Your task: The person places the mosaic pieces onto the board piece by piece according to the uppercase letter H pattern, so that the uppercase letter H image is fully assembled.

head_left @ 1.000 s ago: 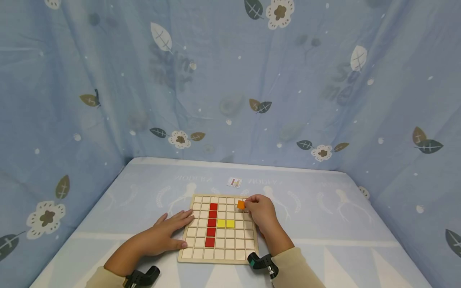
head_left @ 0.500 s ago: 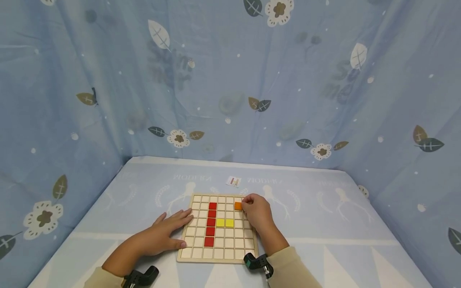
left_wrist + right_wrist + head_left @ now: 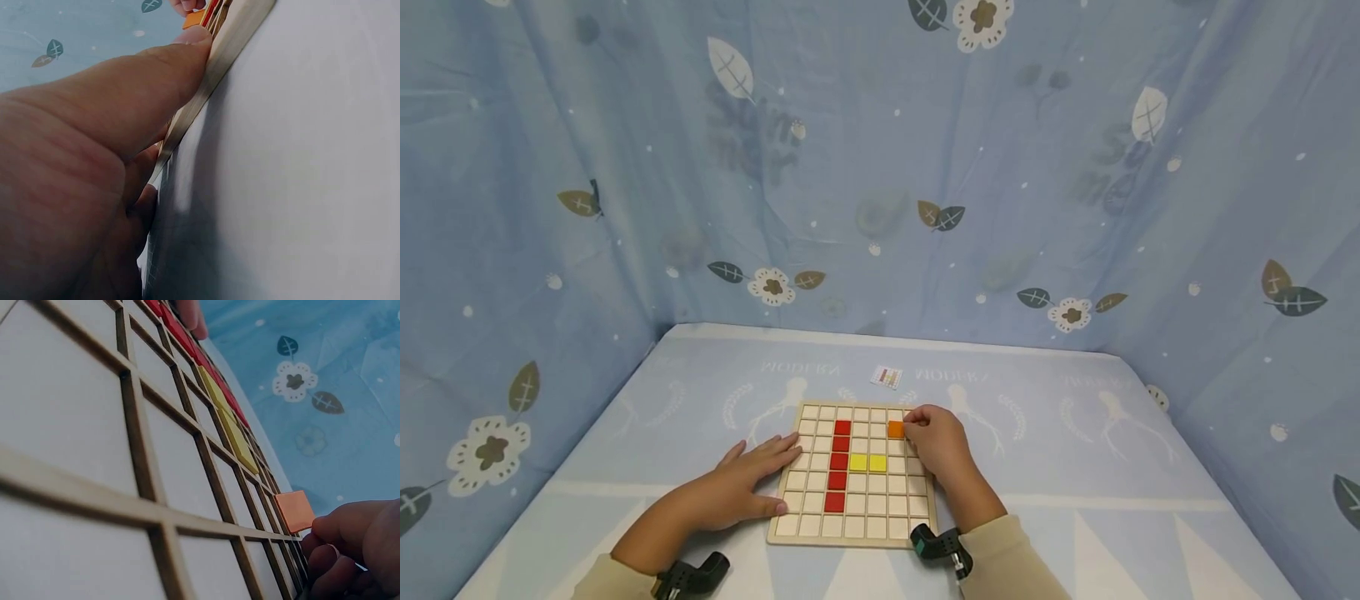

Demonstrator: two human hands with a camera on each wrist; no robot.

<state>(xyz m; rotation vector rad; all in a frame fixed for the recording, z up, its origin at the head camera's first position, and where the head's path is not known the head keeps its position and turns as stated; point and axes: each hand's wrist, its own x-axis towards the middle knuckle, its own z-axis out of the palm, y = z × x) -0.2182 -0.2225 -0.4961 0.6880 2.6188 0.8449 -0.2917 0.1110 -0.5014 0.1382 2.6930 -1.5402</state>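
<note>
A wooden grid board (image 3: pixel 850 545) lies on the table in the head view. One column holds several red tiles (image 3: pixel 839 462), and two yellow tiles (image 3: pixel 877 462) sit side by side to the right of the middle red one. My right hand (image 3: pixel 942 443) pinches an orange tile (image 3: pixel 896 429) by one side near the board's upper right corner. In the right wrist view the orange tile (image 3: pixel 295 511) stands tilted at the grid, its lower edge near the wooden ribs. My left hand (image 3: pixel 741 492) rests along the board's left edge, fingers spread, thumb on the rim.
Beyond the board lies a small printed card (image 3: pixel 887 377) with a coloured grid pattern. A pale patterned cloth covers the table (image 3: pixel 1060 533). Blue flowered curtains (image 3: pixel 880 167) enclose the back and both sides.
My right hand has shifted slightly left with the orange tile, bringing it over a cell in the board's upper right; it barely moves in the last half second. The left hand stays put.
</note>
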